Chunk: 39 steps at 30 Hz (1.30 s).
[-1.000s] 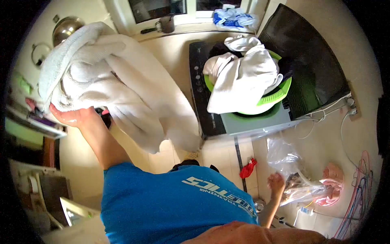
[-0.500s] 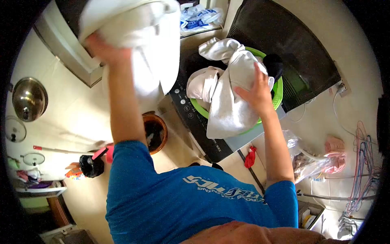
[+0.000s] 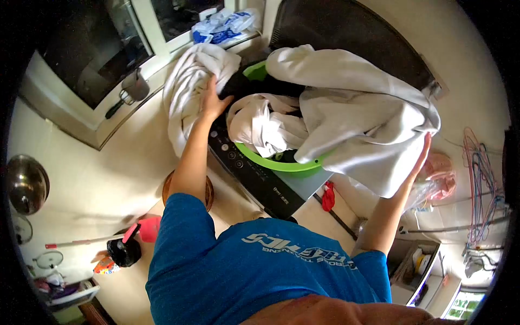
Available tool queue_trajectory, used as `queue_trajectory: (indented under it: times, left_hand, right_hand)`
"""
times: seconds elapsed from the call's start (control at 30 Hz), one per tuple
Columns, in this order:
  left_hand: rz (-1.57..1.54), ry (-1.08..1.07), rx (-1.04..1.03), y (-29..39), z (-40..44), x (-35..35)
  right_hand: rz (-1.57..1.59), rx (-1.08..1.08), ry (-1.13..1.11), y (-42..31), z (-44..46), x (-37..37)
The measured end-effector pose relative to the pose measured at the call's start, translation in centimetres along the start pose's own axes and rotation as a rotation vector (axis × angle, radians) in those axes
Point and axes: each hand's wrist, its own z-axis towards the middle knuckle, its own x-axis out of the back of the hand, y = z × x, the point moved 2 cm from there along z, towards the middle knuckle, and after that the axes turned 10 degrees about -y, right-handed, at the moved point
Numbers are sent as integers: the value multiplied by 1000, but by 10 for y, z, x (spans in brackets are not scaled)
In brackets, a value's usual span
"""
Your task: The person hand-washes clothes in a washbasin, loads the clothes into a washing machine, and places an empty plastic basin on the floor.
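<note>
A bright green basin (image 3: 279, 164) stands on a black-topped appliance with a button panel (image 3: 238, 157), holding crumpled pale clothes (image 3: 265, 124) and dark cloth. On its right side a large white garment (image 3: 368, 119) is spread out and hangs over the rim. My right hand (image 3: 421, 156) is at that garment's right edge, gripping it, with some fingers hidden by the fabric. Another bunched white cloth (image 3: 192, 81) lies left of the basin, by the window sill. My left hand (image 3: 214, 102) rests against this cloth, thumb and fingers spread.
Behind the basin a dark lid-like panel (image 3: 346, 32) stands raised. Plastic bags (image 3: 225, 26) lie on the window sill, and a small handled pot (image 3: 134, 86) is beside the window. Hangers (image 3: 482, 184) hang at right. A brown pot (image 3: 169, 187) stands below my left arm.
My left hand has brought the white cloth down to the left of the basin and spread its fingers. My right hand has moved right, pulling the other white garment outward. The view has shifted.
</note>
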Motion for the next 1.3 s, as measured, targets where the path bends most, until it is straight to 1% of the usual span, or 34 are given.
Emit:
queue_trajectory:
  times: [0.07, 0.13, 0.2, 0.33, 0.37, 0.4, 0.47, 0.53, 0.6, 0.67, 0.7, 0.73, 0.8, 0.83, 0.87, 0.9, 0.93, 0.97, 1.0, 1.03, 1.07, 1.1, 1.13, 1.2, 1.3]
  left_hand:
    - [137, 159, -114, 9, 1, 6]
    - [-39, 282, -149, 25, 3, 14]
    - [-138, 320, -153, 54, 1, 25]
    - [-297, 317, -254, 147, -15, 51]
    - [-309, 331, -321, 170, -21, 54]
    - [-276, 322, -383, 193, -28, 58]
    - [-292, 208, -590, 234, -39, 50]
    - [-63, 40, -678, 277, -49, 40]
    - [-93, -58, -687, 298, -49, 12]
    - [69, -101, -623, 306, -42, -15]
    - [219, -153, -579, 298, -39, -32]
    - [310, -166, -555, 306, -40, -40]
    - [-230, -263, -537, 319, -41, -49]
    - [-462, -269, -350, 343, -58, -45]
    - [-667, -384, -344, 375, -77, -42]
    - [-1023, -542, -368, 403, -102, -49]
    - [-1255, -753, -387, 429, -129, -58]
    - [-1175, -931, -553, 449, -154, -76]
    - [-1005, -1204, -842, 462, -173, -100]
    - [-958, -1485, -946, 477, -194, -122]
    - [-879, -1389, -1116, 486, -211, -130]
    - [-824, -1111, -1245, 490, -222, -135]
    - [-796, -1132, -1262, 497, -219, -131]
    - [-806, -1135, -1093, 495, -208, -122]
    - [-768, -1004, -959, 470, -183, -110]
  right_hand:
    - [123, 0, -71, -4, -19, 17]
    - [151, 2, -31, 1, -38, 27]
    - [163, -11, 10, 15, -56, 35]
    - [173, -47, 37, 40, -87, 47]
    - [175, -53, 40, 44, -96, 50]
    - [176, -55, 40, 47, -101, 52]
    - [162, -58, 34, 51, -111, 57]
    - [151, -46, 17, 49, -118, 63]
    - [130, -22, -7, 42, -122, 71]
    - [92, 3, -34, 30, -129, 83]
    - [60, 13, -46, 25, -137, 91]
    - [26, 25, -55, 16, -146, 100]
    - [-41, 36, -73, 4, -167, 118]
    - [-75, 30, -82, 2, -178, 126]
    - [-106, 12, -91, 4, -189, 132]
    - [-136, -17, -94, 9, -199, 138]
    - [-163, -58, -94, 18, -207, 141]
    - [-164, -103, -74, 31, -214, 142]
    - [-278, -74, -144, 37, -233, 143]
    - [-339, -115, -168, 39, -252, 149]
    - [-358, -177, -150, 41, -271, 158]
    - [-369, -230, -109, 40, -287, 171]
    - [-364, -276, -62, 36, -303, 189]
    - [-348, -344, 101, 26, -329, 228]
    - [-334, -374, 352, 8, -363, 285]
